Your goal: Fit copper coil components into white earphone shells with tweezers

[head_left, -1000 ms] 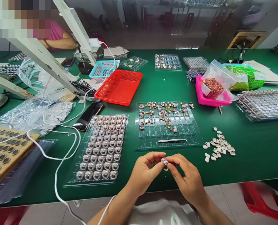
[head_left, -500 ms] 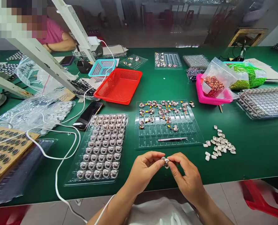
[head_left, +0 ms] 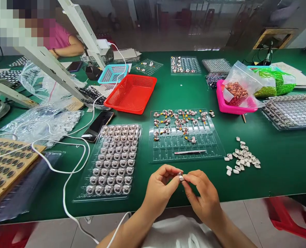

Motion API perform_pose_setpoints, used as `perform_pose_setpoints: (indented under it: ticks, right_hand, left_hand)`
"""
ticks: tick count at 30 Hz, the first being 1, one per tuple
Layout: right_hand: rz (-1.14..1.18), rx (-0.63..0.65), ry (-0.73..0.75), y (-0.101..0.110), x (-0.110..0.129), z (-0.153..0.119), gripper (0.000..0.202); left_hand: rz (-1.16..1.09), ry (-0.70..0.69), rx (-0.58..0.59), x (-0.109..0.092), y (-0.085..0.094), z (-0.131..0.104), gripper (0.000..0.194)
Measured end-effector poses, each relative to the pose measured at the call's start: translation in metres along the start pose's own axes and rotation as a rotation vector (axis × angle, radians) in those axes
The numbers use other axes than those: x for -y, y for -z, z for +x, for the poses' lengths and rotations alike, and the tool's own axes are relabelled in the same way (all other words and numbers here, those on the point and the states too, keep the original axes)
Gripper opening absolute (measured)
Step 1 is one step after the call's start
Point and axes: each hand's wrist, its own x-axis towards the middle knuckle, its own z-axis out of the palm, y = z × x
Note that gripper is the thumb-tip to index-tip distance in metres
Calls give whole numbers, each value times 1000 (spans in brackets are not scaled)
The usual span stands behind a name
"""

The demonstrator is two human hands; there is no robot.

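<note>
Between my two hands, just above the table's front edge, is a small shiny silver-grey part [head_left: 181, 177], its exact kind too small to make out. My left hand [head_left: 161, 188] pinches it from the left with thumb and forefinger. From the right, the closed fingertips of my right hand [head_left: 203, 193] grip the same part. Beyond the hands lies a clear plastic tray [head_left: 165, 156] with several small wired earpiece-like pieces [head_left: 193, 139] in its upper rows. Tweezers [head_left: 190, 152] rest across its lower part. Small white caps [head_left: 242, 161] lie in a loose pile on the right.
To the left stands a tray of grey rounded shells [head_left: 109, 189], with a phone [head_left: 97, 126] and a white cable [head_left: 64, 199] beside it. A red basket [head_left: 131, 94], a pink basket [head_left: 221, 103] with bagged copper-coloured parts, and a co-worker's arm [head_left: 67, 51] are farther back.
The silver-grey part has been turned slightly between my fingertips, showing a rounder face. Both hands stay in nearly the same place; the view has shifted slightly.
</note>
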Motion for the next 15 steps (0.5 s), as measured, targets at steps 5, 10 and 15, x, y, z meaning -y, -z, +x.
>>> perform_pose_setpoints:
  ticks: [5, 10, 15]
  right_hand:
    - [-42, -86, -22, -4, 1, -2, 25]
    - [-36, -98, -86, -5, 3, 1, 19]
    - [-75, -90, -95, -1, -11, -16, 11]
  left_hand:
    - [32, -42, -44, 5, -5, -4, 7]
    - [2, -58, -54, 8, -5, -2, 11]
    - [-22, -58, -85, 12, -11, -8, 18]
